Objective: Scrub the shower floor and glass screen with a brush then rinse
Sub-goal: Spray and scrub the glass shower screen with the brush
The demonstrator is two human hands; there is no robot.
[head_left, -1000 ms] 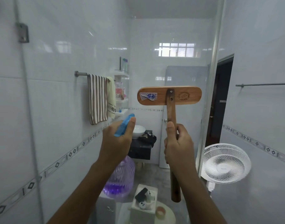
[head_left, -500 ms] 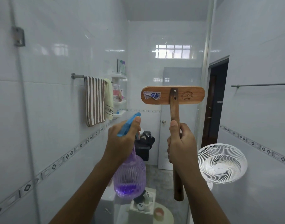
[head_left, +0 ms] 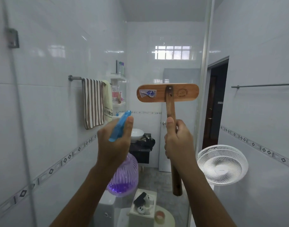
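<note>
Left hand (head_left: 115,145) grips the sprayer (head_left: 125,176), right hand (head_left: 178,141) grips the brush (head_left: 167,93) up at the glass (head_left: 204,71) (bristles facing away). I'd mist first, then scrub top down, overlapping strokes.

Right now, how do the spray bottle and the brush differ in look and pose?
The spray bottle is clear purple plastic with a blue head; the brush is brown wood. The left hand holds the spray bottle at its top, body hanging down; the right hand holds the brush by its handle, head upward. Both are held up.
</note>
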